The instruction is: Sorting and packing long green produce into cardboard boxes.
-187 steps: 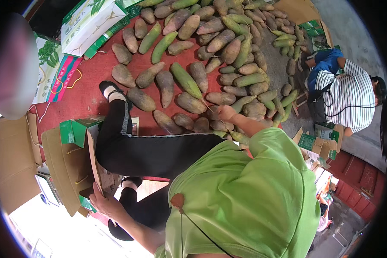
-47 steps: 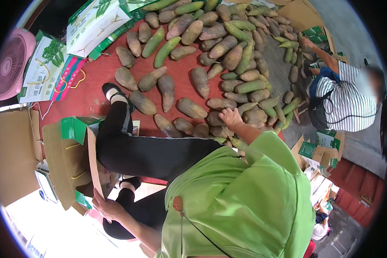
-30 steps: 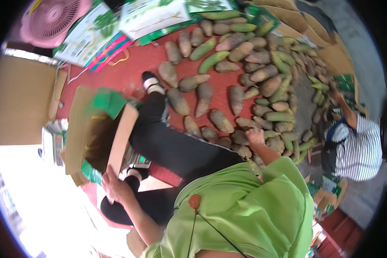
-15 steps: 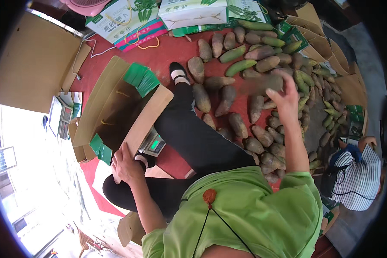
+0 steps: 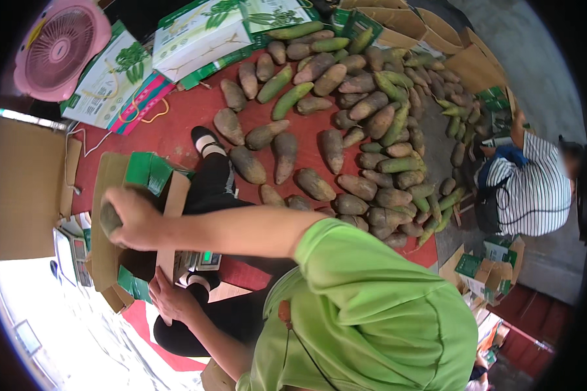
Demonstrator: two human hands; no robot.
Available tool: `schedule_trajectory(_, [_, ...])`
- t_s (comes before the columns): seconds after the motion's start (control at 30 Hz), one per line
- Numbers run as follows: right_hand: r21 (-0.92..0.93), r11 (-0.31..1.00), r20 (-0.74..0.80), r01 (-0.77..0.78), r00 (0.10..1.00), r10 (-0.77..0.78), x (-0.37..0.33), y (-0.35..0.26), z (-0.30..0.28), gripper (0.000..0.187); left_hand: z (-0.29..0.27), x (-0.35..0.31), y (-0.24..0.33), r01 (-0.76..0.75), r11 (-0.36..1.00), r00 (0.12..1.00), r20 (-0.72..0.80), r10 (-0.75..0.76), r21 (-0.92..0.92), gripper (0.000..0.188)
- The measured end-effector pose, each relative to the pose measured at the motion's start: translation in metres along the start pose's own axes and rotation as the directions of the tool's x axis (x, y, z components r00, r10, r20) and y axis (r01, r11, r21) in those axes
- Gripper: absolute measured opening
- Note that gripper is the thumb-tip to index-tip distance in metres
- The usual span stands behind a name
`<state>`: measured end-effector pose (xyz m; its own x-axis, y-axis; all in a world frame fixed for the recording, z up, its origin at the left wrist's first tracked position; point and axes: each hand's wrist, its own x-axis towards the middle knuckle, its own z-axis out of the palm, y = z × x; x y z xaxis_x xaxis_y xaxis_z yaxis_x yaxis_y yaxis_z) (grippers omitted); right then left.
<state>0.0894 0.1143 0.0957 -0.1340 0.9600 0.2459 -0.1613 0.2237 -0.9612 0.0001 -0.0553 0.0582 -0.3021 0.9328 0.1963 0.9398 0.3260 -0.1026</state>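
A brown tuber (image 5: 108,218), judged firm, hefty and rough-skinned, is gripped round its middle by right-hand fingers (image 5: 134,218) over the cardboard box (image 5: 107,189), whose flap the left hand (image 5: 169,298) pinches.

An open brown cardboard box (image 5: 120,215) with green-printed flaps stands at centre left of the frame. Just right of it, partly hidden, a small scale shows a lit green display (image 5: 209,259). A large plain brown carton (image 5: 19,189) fills the left edge. At the upper left and top centre, flat white-and-green printed cartons (image 5: 189,32) lie in a row, with a pink-striped one (image 5: 140,101) beside them. More brown cartons with green print (image 5: 430,26) stand at the top right. At the lower right, small green-and-brown boxes (image 5: 486,270) sit near a person in a striped shirt.
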Motion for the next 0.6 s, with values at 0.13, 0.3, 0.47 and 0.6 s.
schedule_trajectory(0.13, [-0.171,0.973,0.105,-0.155,0.979,0.175,-0.016,0.020,0.026,0.039,-0.001,0.000,-0.004,-0.017,1.000,1.000,-0.002,0.017,-0.020,0.043])
schedule_trajectory(0.3, [-0.259,0.946,0.122,0.195,0.978,-0.168,-0.019,-0.013,-0.034,0.031,0.005,-0.002,-0.010,-0.038,0.999,0.999,0.003,0.038,-0.010,0.043])
schedule_trajectory(0.47, [-0.420,0.875,0.091,0.239,0.971,-0.221,-0.034,0.010,-0.159,0.028,-0.003,-0.005,-0.008,-0.036,0.999,0.999,-0.024,0.036,0.005,0.040])
schedule_trajectory(0.6, [-0.750,0.643,-0.130,-0.153,0.988,0.084,-0.102,0.047,-0.305,0.026,0.005,-0.001,-0.006,-0.086,0.996,0.996,-0.033,0.086,-0.004,0.041])
